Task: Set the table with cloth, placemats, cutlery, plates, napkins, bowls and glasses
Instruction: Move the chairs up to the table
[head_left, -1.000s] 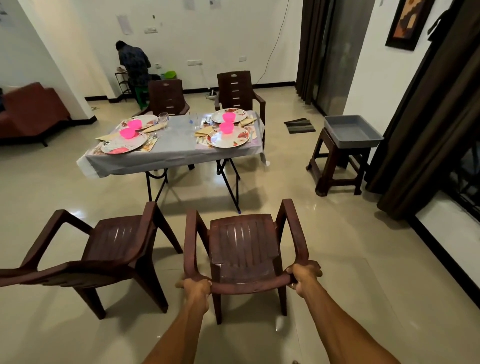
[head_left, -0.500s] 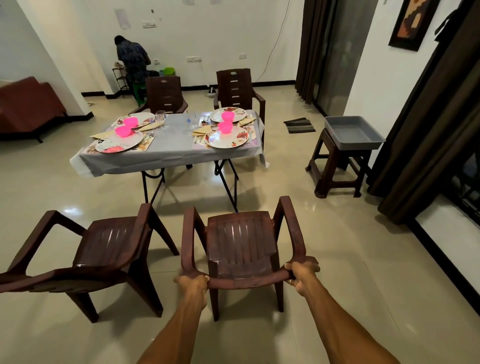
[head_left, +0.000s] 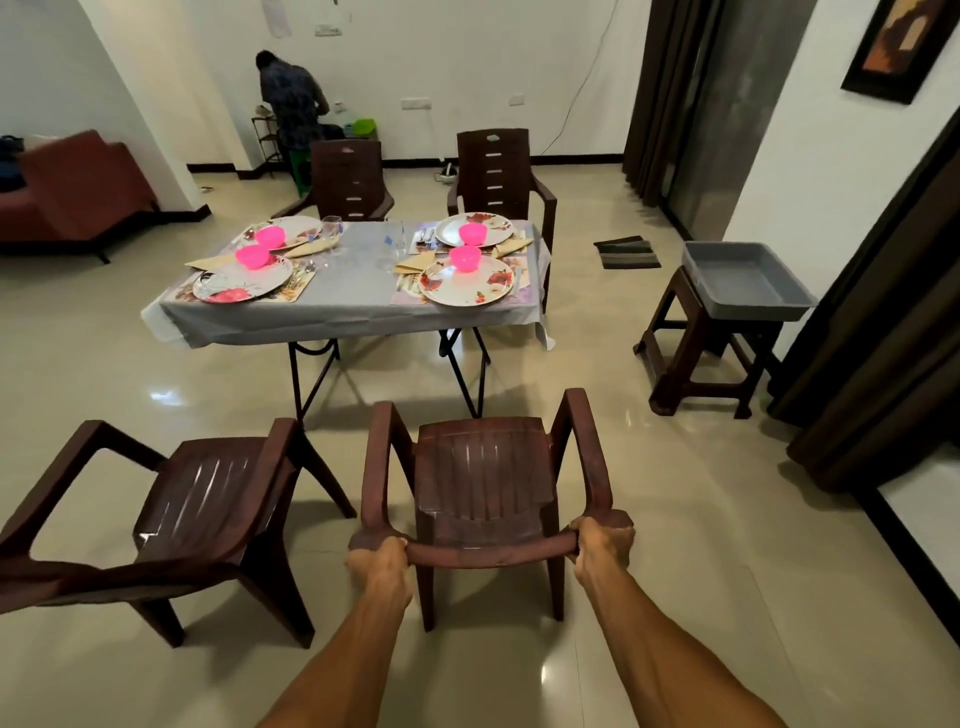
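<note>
While gripped: ribbed plastic chair (head_left: 480, 478).

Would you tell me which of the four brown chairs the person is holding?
The near chair, right of its neighbour: the left hand and right hand grip its backrest. The two far chairs stand untouched beyond the table.

We see glossy brown plastic chairs (head_left: 480, 480), a shiny tiled floor (head_left: 675, 597), a smooth grey cloth (head_left: 343, 306), glossy pink plastic bowls (head_left: 465, 258) and a matt grey tray (head_left: 745, 283).
</note>
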